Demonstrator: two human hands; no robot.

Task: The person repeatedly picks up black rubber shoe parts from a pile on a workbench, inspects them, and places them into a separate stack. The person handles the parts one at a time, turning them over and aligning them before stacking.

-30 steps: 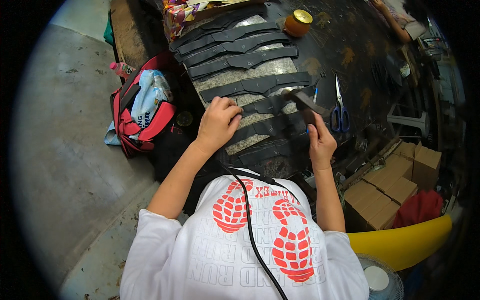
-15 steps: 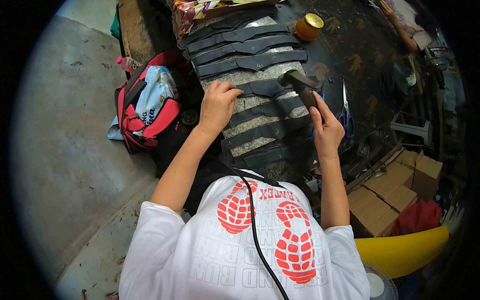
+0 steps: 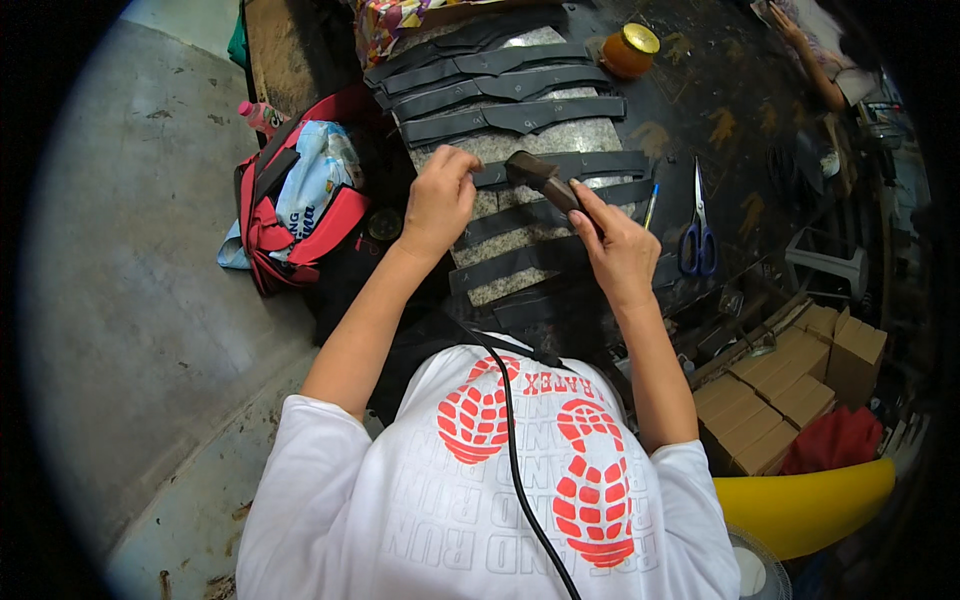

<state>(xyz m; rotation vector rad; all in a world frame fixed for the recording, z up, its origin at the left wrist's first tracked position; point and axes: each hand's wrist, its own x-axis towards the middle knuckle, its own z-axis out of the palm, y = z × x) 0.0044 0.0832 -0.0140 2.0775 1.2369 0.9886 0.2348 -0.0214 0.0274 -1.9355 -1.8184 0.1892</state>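
In my right hand [image 3: 622,255] is a dark-handled hammer [image 3: 545,182], its head low over a black strip [image 3: 600,165]; whether the two touch I cannot tell. My left hand [image 3: 440,195] is closed, fingertips together at that strip's left end; what they pinch, if anything, is hidden. Several similar black strips with a notched middle, such as the upper strip [image 3: 560,112], lie in rows across a speckled stone slab [image 3: 590,135]. More strips lie nearer to me, below the hammer.
Right of the slab lie a pen [image 3: 651,205] and blue-handled scissors [image 3: 697,235]. An orange jar with a yellow lid [image 3: 628,52] stands at the back. Left is a red-black bag [image 3: 325,230]; lower right, cardboard boxes [image 3: 770,385]. Another person's arm [image 3: 815,65] shows far right.
My right hand has moved left, bringing the hammer's head down toward the strip near my left hand. My left fingertips have risen slightly. The view has shifted a little.
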